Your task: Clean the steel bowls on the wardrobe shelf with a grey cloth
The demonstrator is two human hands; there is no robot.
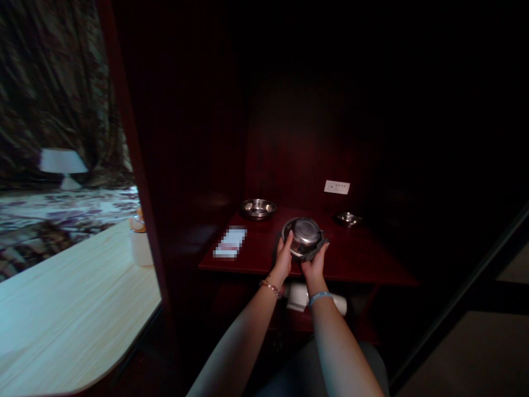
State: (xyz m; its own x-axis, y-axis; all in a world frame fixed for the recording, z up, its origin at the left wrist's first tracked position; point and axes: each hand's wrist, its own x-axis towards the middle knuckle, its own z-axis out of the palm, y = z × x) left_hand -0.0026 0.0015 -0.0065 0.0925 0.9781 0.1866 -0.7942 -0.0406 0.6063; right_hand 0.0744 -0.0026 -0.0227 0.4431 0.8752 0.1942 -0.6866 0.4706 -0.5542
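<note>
Above the front of a dark red shelf, both hands hold a shiny metal bowl (306,230), its base turned up towards me. My left hand (283,256) grips the bowl's left rim, with the thumb over the outside. At the lower right rim, my right hand (316,263) is closed round the bowl and a dark grey thing (316,251), perhaps a cloth. The fingers beneath are hidden. A wider metal bowl (258,208) stands at the back left of the shelf, and a smaller metal bowl (348,219) at the back right.
On the shelf (363,262), a blurred white sheet or packet (230,242) lies at the left. A white socket plate (336,187) is on the back wall. Below the shelf is a white hair-dryer-like object (297,298). A pale table (74,309) stands beyond the left panel.
</note>
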